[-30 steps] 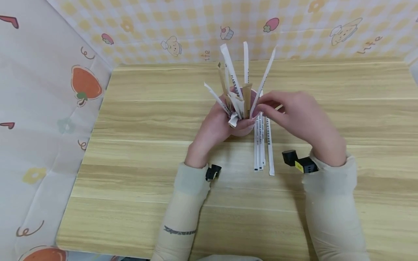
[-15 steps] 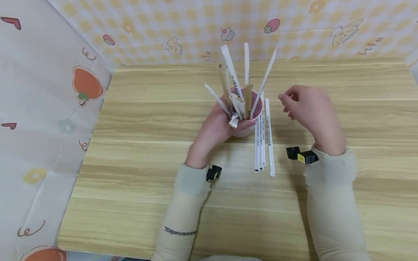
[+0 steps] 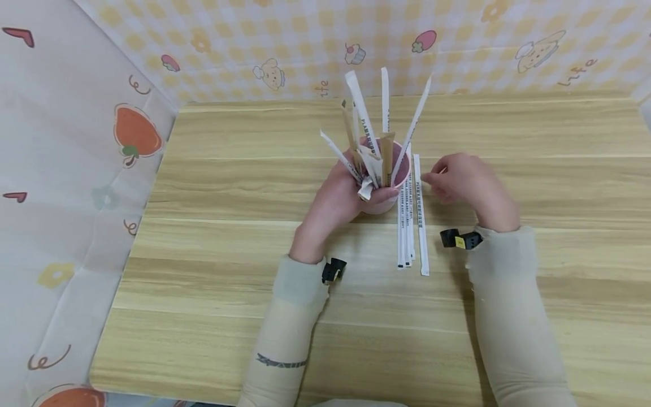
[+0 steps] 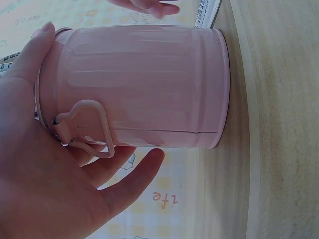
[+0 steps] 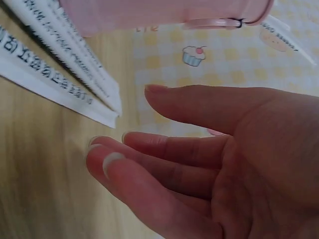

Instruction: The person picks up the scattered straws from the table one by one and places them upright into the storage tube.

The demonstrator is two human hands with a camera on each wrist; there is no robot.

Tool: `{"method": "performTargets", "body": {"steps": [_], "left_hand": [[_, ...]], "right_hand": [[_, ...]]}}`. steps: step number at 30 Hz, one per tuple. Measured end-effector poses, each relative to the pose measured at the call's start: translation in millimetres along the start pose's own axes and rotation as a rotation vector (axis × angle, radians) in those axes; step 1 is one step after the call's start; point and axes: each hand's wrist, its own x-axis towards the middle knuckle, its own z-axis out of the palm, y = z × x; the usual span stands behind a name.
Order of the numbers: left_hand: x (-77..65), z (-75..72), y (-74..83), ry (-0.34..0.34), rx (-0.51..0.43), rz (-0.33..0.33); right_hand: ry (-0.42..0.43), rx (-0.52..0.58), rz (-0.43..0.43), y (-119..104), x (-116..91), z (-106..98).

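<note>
My left hand grips a pink metal pail, its thumb over the rim and its fingers around the far side. A small wire handle hangs on the pail's side. Several paper-wrapped straws, white and brown, stick up from the pail at different angles. Beside it, white wrapped straws lie in a bunch on the table, with one wrapped straw slightly apart to the right. My right hand, holding nothing, hovers just right of that single straw; its fingers are loosely bent with the thumb apart.
All this is on a wood-grain table. A yellow checked cloth covers the wall behind it, and a white printed cloth hangs at the left. A black wrist camera is on the right cuff.
My right hand has drawn back from the straw at the pail's right rim, moved right, then come down toward the straws on the table. The left hand and pail stay put.
</note>
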Motion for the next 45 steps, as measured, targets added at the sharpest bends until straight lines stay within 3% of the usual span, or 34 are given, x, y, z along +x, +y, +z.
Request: {"method": "performTargets", "body": {"steps": [10, 17, 28, 33, 38, 45], "left_hand": [[1.1, 0.5, -0.6, -0.009, -0.028, -0.021], [0.2, -0.3, -0.2, -0.01, 0.022, -0.02], [0.3, 0.6, -1.1, -0.007, 0.001, 0.008], [0.9, 0.7, -0.1, -0.013, -0.065, 0.008], [-2.0, -4.3, 13.0, -0.024, -0.173, 0.005], [-7.6, -15.6, 35.7, -0.029, -0.18, -0.017]], "right_hand": [[-0.037, -0.014, 0.004, 3, 10, 13], [-0.01, -0.052, 0.004, -1, 12, 19], [0.078, -0.16, -0.027, -3, 9, 23], [0.084, -0.176, -0.039, -2, 8, 24], [0.023, -0.122, -0.002, 1, 7, 18], [0.04, -0.048, -0.005, 3, 2, 4]]}}
